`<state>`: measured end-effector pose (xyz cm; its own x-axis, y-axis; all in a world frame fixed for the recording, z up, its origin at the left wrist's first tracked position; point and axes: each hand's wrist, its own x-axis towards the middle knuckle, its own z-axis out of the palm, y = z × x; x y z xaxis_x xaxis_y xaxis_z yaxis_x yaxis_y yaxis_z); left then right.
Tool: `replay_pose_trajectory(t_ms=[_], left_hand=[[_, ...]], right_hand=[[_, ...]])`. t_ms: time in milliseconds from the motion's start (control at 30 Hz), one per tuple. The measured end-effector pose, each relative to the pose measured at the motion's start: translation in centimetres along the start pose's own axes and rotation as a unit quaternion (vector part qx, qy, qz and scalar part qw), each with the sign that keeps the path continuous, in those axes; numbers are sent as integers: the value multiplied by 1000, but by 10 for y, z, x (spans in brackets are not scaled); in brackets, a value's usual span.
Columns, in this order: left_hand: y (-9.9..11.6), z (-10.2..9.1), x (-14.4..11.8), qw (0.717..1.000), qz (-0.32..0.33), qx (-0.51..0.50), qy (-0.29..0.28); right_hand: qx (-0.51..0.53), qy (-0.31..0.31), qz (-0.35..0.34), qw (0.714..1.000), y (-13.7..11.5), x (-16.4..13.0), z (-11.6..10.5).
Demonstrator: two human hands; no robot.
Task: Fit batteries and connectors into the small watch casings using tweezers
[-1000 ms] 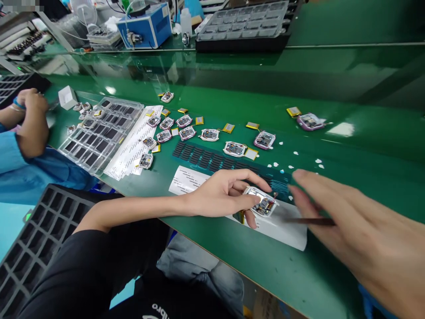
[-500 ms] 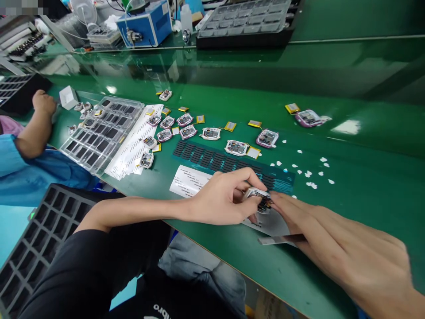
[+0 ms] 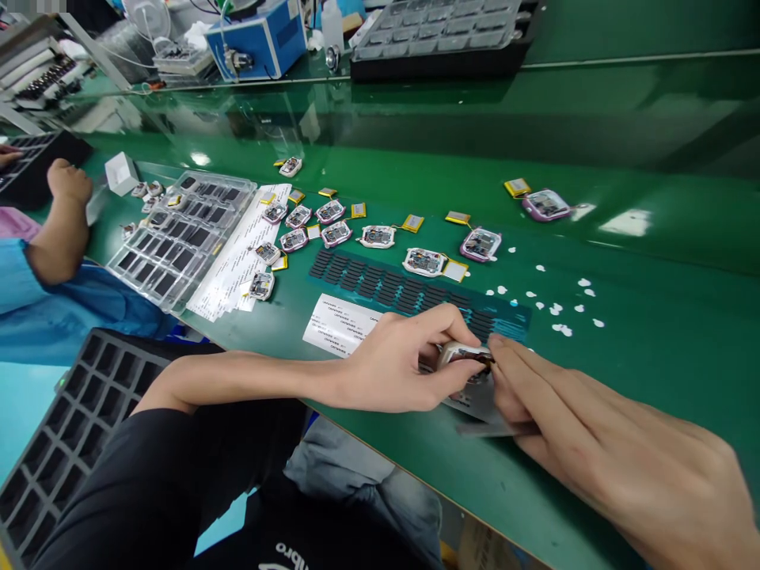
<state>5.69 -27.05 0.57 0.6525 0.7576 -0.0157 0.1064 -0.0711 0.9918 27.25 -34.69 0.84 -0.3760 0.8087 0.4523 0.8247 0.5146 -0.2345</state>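
Observation:
My left hand pinches a white watch case between thumb and fingers, its open side showing electronic parts. At the case's right edge are the fingertips of my right hand, pressed together. A thin flat metal strip juts left from under that hand, held in its curled fingers; its kind is unclear. Beneath both hands lies a sheet of printed labels, partly covered. Behind it is a blue-green sheet of black adhesive strips. Whatever the right fingertips touch inside the case is hidden.
Several open watch cases with yellow-edged batteries lie behind my hands. Small white paper bits are scattered at right. A clear compartment tray stands left, near a co-worker's arm. A black foam tray is at lower left.
My right hand has shifted slightly, its fingertips now closer over the case's edge. My left thumb reaches further across the case, and the metal strip has moved a little left.

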Motion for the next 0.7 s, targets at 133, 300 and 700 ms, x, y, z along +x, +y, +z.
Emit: replay_pose_trajectory(t_ms=[133,300,700], left_hand=[[3,-1,0,997,34,57,33],[1,-2,0,995,56,76,37],[6,3,-4,997,59,45,-5]], right_hand=[[-58,57,-56,995,0,7,7],[-3,100,-13,995,-1,4,14],[196,56,120,972,-14,31,8]])
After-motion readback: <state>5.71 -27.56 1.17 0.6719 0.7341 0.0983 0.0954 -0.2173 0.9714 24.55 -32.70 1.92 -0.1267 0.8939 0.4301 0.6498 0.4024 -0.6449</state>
